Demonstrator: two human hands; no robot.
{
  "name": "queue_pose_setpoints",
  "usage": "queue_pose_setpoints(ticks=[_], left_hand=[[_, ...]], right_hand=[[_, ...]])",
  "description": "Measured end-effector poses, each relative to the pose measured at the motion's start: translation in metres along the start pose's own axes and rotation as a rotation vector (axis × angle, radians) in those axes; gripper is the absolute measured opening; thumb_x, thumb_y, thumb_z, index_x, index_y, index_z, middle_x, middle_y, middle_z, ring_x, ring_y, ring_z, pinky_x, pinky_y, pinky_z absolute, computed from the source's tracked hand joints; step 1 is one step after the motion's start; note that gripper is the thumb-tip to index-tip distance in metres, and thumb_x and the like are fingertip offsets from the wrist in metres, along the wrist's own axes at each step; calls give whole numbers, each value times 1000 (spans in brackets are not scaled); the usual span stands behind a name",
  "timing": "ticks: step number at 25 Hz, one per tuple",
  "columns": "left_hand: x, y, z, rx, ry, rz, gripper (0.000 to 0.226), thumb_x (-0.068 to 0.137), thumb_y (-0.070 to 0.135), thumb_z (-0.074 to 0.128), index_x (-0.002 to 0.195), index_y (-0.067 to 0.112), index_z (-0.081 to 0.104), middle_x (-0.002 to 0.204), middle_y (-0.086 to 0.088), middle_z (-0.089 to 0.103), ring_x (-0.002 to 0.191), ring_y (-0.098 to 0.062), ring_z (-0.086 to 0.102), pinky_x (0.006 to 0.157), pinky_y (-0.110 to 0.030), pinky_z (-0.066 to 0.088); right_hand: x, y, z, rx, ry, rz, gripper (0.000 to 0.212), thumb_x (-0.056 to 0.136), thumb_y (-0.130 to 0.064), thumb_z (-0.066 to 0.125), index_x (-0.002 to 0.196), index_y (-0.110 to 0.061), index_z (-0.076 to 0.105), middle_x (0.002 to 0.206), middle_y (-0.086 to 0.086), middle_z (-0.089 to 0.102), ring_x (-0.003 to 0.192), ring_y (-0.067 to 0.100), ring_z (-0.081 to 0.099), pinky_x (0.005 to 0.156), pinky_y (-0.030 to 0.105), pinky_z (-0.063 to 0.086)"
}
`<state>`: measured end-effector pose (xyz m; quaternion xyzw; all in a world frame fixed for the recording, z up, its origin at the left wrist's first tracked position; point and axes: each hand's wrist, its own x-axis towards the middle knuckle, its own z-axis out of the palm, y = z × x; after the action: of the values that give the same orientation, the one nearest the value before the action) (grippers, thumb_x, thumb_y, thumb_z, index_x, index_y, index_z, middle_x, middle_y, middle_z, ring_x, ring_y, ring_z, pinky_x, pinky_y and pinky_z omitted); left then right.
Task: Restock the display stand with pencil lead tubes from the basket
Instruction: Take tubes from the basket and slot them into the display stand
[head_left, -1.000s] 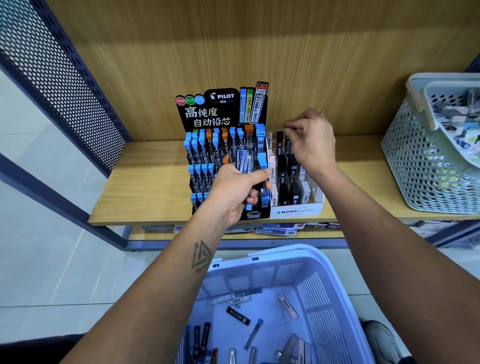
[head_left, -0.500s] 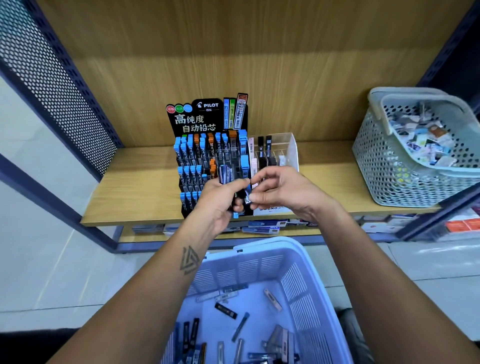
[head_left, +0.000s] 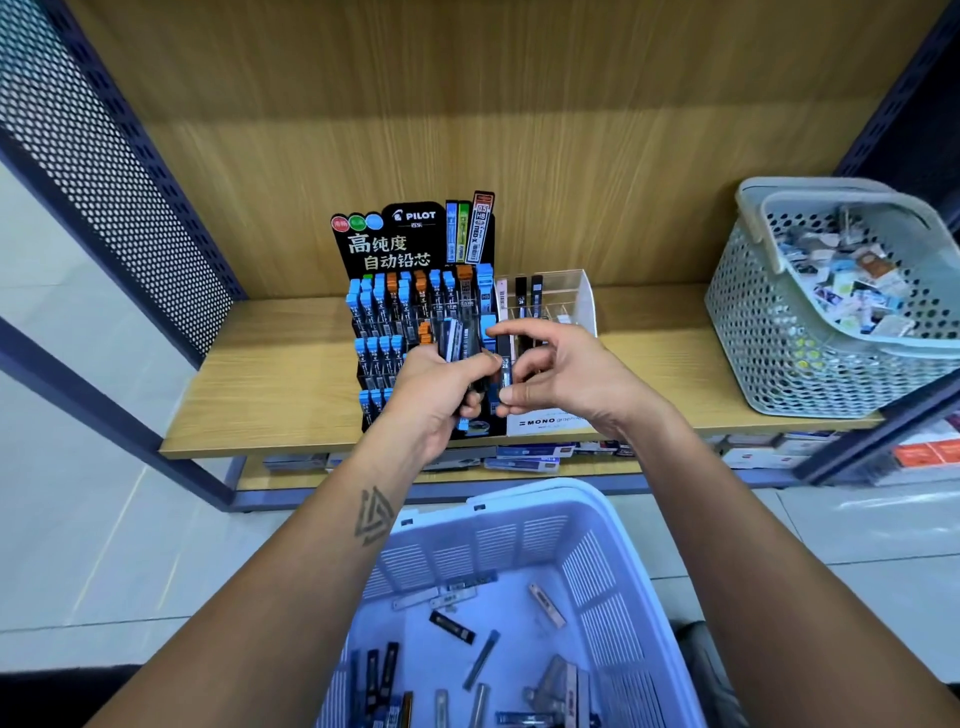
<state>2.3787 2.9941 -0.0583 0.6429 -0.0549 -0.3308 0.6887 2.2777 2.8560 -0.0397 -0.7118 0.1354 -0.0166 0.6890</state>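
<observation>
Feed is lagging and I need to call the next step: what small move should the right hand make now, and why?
Probably lift the single black lead tube pinched by the right hand clear of the bundle gripped in the left hand, then carry it to the clear MONO stand, whose back slots look partly empty.

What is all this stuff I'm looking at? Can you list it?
Pilot stand: one, black, shelf middle.
Clear stand: one, right of Pilot stand.
Shelf: one, wood.
Green basket: one, pale green, shelf right, holds small packets.
Blue basket: one, pale blue, on the floor side, below hands.
Loose tubes: many, mostly dark, in blue basket.
Left hand: grips a bunch of tubes.
Right hand: pinches one dark tube.
</observation>
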Motion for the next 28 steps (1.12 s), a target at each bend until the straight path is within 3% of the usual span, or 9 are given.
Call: queue_pose_setpoints(ticks=[3, 7, 11, 13, 17, 22, 28], left_hand=[[4, -2, 3, 59, 26, 36, 17, 85, 0, 74, 98, -1, 63, 68, -8, 57, 44, -12, 37, 41, -23, 29], [10, -5, 3, 41, 38, 7, 34, 86, 4, 75, 114, -9, 61, 73, -13, 68, 44, -10, 40, 40, -23, 32], [12, -6, 3, 25, 31, -16, 27, 87, 7, 77, 105, -7, 61, 74, -14, 62, 45, -11, 39, 40, -22, 32], [13, -6, 4, 14, 11, -21, 28, 87, 7, 78, 104, -7, 62, 75, -15, 59, 46, -11, 39, 40, -22, 32], [18, -1, 0, 4, 11, -9, 24, 87, 6, 77, 101, -6, 62, 69, -12, 59, 45, -12, 38, 40, -23, 30], [20, 2, -2, -20, -7, -2, 30, 87, 4, 77, 107, -12, 62, 69, -12, 58, 47, -13, 38, 41, -23, 29], [21, 0, -2, -20, -20, 1, 45, 87, 6, 78, 116, -19, 55, 72, -14, 59, 48, -14, 37, 41, -24, 29]], right_hand=[[7, -1, 2, -99, 104, -13, 43, 90, 4, 68, 129, -13, 62, 77, 12, 69, 74, 24, 73, 77, 38, 63], [10, -9, -9, -231, 322, -96, 27, 88, 2, 72, 113, -6, 73, 79, 4, 68, 61, 8, 65, 63, 21, 57], [37, -24, -35, -509, 626, -241, 20, 89, -8, 74, 109, -13, 76, 94, 0, 74, 84, 12, 72, 85, 26, 58], [55, -29, -42, -700, 641, -323, 21, 89, -10, 74, 110, -12, 75, 97, 2, 74, 86, 13, 70, 89, 26, 57], [84, -23, -52, -932, 605, -358, 14, 90, -13, 73, 104, -13, 76, 96, 5, 76, 89, 20, 71, 88, 40, 58], [98, -4, -51, -1046, 497, -308, 13, 91, -13, 71, 104, -14, 75, 97, 9, 75, 91, 26, 70, 88, 40, 57], [106, 7, -49, -1156, 517, -413, 15, 92, -9, 68, 103, -5, 76, 106, 11, 68, 93, 32, 67, 86, 39, 55]])
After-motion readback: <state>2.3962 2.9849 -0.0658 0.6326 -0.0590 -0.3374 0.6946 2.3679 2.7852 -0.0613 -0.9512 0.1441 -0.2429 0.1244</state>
